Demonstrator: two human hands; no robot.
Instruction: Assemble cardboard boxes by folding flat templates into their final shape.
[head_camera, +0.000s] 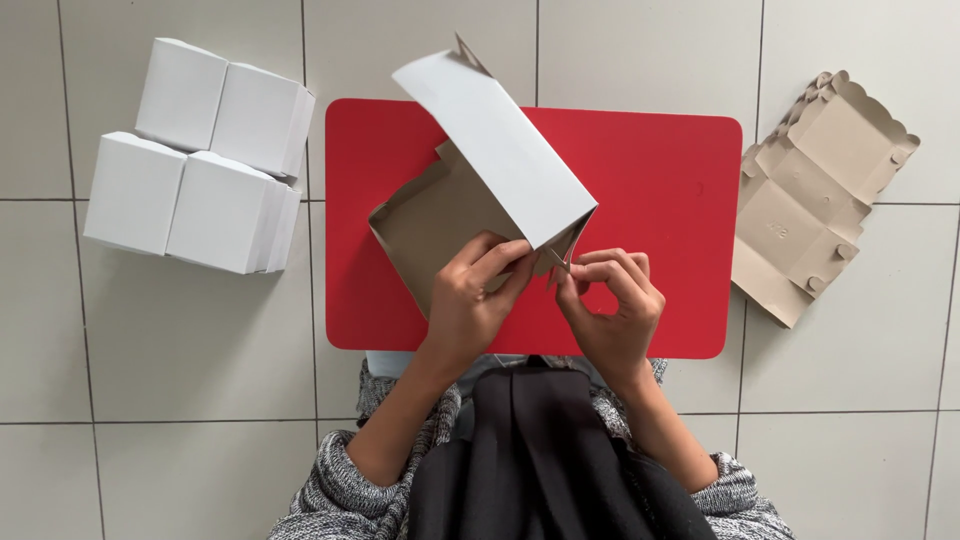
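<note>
A half-folded cardboard box (500, 150), white outside and brown inside, is held up over a red table (660, 190). My left hand (475, 300) grips its near brown panel, fingers curled over the edge. My right hand (610, 305) pinches a small flap at the box's near corner. Both hands meet at that corner above the table's front edge.
Several finished white boxes (200, 155) stand grouped on the tiled floor (150, 400) to the left of the table. A stack of flat brown box blanks (815, 195) lies on the floor to the right. My grey sleeves and dark clothing fill the bottom of the view.
</note>
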